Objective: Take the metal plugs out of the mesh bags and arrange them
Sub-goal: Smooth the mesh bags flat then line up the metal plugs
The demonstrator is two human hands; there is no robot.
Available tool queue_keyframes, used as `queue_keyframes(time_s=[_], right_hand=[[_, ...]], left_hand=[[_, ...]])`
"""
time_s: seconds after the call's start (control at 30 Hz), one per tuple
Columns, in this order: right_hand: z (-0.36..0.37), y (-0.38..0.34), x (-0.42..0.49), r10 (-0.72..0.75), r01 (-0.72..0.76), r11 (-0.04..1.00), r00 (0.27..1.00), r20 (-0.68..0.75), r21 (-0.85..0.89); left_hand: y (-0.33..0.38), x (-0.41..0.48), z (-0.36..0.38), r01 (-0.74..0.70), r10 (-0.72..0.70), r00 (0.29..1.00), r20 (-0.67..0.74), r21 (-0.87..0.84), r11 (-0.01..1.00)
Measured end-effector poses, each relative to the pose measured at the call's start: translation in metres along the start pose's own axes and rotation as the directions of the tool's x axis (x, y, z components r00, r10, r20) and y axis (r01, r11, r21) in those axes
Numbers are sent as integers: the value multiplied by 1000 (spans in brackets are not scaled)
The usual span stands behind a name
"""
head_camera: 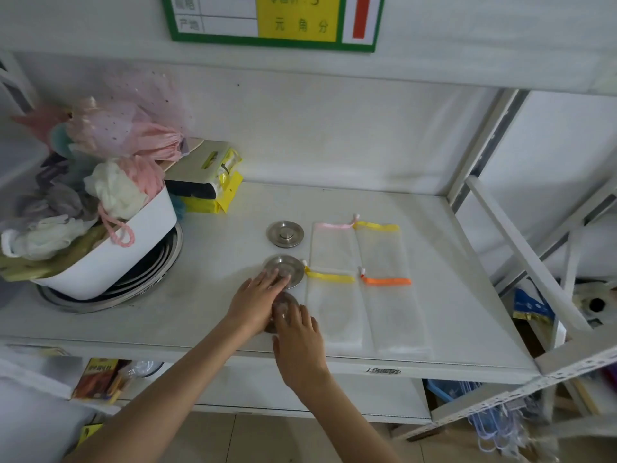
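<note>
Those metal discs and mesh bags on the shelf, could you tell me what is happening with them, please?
A person is laying out metal plugs in a column on the white shelf. The far plug lies free. The left hand rests on the middle plug, and the right hand covers the near plug. Four mesh bags lie flat beside them, apparently empty, so the arranging looks nearly finished.

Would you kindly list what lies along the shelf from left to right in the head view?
White tub of fabric scraps → far metal plug → pink-tied mesh bag → orange-tied mesh bag → shelf upright.
</note>
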State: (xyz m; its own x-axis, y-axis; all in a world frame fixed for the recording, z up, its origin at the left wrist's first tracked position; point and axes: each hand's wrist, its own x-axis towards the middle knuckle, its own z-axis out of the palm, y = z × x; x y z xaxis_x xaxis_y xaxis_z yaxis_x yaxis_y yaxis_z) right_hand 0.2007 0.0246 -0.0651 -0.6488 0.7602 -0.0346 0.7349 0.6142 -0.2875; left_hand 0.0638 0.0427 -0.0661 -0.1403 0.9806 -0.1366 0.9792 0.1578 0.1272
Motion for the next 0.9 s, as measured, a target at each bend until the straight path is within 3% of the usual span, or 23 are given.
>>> queue_keyframes(time_s=[0.07,0.37,0.67,0.9], right_hand=[[0,-1,-3,-31,30,999,999,-36,-9],[-3,-3,0,-14,14,1000,998,69,2],[-10,1,-4,-38,35,997,998,40,65],[-41,22,-13,74,-76,997,993,93,15]], left_hand=[[-4,4,2,22,-23,999,31,32,999],[-10,9,2,82,-82,997,14,7,997],[-4,0,-4,116,-116,993,34,-16,993],[10,-18,-21,160,-160,987,14,-3,987]])
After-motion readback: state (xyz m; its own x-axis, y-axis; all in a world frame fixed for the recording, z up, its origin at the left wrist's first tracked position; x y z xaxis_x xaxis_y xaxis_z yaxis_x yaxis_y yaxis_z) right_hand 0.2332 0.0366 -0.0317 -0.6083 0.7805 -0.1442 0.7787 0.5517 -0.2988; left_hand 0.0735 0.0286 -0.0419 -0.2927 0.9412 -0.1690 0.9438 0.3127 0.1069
